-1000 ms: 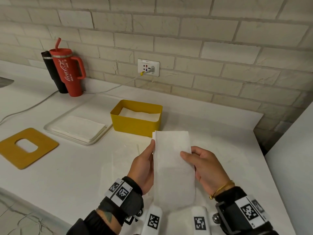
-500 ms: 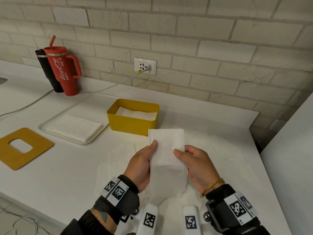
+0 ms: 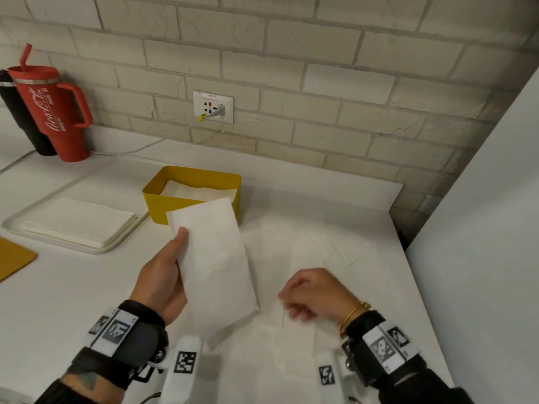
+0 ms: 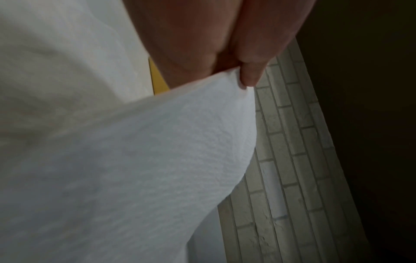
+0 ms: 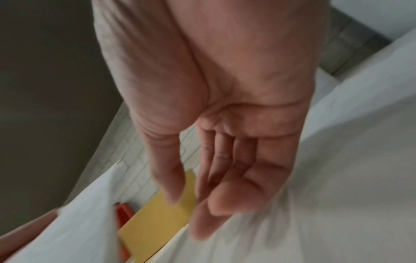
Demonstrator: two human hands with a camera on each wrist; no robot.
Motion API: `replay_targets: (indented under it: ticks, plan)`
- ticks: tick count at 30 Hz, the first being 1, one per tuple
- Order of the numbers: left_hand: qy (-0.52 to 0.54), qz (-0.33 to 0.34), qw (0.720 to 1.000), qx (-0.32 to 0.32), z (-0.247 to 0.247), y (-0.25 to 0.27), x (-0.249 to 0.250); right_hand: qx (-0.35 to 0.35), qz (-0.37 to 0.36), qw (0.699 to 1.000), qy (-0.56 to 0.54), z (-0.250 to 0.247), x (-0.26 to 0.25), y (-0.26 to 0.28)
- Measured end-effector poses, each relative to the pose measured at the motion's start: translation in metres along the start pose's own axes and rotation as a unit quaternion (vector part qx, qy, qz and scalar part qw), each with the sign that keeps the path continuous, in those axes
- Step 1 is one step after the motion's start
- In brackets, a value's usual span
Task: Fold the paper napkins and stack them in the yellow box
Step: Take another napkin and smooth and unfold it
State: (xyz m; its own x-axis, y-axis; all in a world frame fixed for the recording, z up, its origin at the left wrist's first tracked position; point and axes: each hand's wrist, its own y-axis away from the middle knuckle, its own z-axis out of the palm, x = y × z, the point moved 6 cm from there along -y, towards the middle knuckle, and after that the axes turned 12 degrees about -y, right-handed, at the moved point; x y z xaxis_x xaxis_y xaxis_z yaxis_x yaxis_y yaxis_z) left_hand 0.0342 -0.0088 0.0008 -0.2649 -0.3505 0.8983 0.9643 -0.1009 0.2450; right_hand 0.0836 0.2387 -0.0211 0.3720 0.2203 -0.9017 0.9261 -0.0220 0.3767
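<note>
A white counter meets a pale brick wall. Near its back edge sits the yellow box with napkins inside; a tray lies toward the left edge. The left hand pinches a folded napkin lifted just before the box. The right hand hovers beside it, fingers loosely curled, holding nothing.

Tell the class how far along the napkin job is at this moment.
Done: folded napkins already lie in the yellow box. In hand: the left hand pinches one folded napkin just short of the box; the right hand holds nothing. Left: that napkin is not yet in the box, and a stack waits on the tray.
</note>
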Motion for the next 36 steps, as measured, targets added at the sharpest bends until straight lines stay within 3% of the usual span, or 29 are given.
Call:
replay_targets:
  ticks: [2, 4, 9, 13, 20, 26, 31, 33, 36]
  plan:
    - [0.005, -0.001, 1.000, 0.013, -0.007, 0.003, 0.002, 0.077, -0.008, 0.997, -0.011, -0.030, -0.005, -0.009]
    - [0.003, -0.002, 1.000, 0.024, -0.012, 0.006, 0.002, 0.104, -0.003, 0.995, -0.001, -0.041, -0.008, -0.019]
    - [-0.014, -0.013, 0.999, 0.049, -0.021, 0.013, 0.001, 0.085, -0.001, 0.974, 0.209, -0.043, -0.014, -0.054]
    - [-0.021, -0.014, 0.998, 0.063, -0.028, 0.019, 0.002, 0.077, 0.026, 0.953, 0.291, -0.055, -0.017, -0.072]
    - [-0.015, -0.010, 0.996, 0.091, -0.050, 0.024, 0.003, -0.009, 0.096, 0.907, 0.410, -0.094, -0.010, -0.074]
    - [-0.019, -0.011, 0.996, 0.092, -0.048, 0.022, 0.002, -0.037, 0.041, 0.941, 0.333, -0.114, -0.013, -0.061]
    - [-0.041, -0.007, 0.997, 0.063, -0.032, 0.013, 0.003, -0.011, -0.077, 0.989, 0.129, -0.126, -0.043, -0.035]
    - [-0.067, -0.005, 0.997, 0.044, -0.021, 0.010, 0.004, -0.002, -0.123, 0.991, 0.049, -0.125, -0.062, -0.022]
    - [-0.112, 0.005, 0.994, 0.003, -0.001, 0.007, 0.004, -0.016, -0.177, 0.984, 0.032, -0.118, -0.090, -0.005]
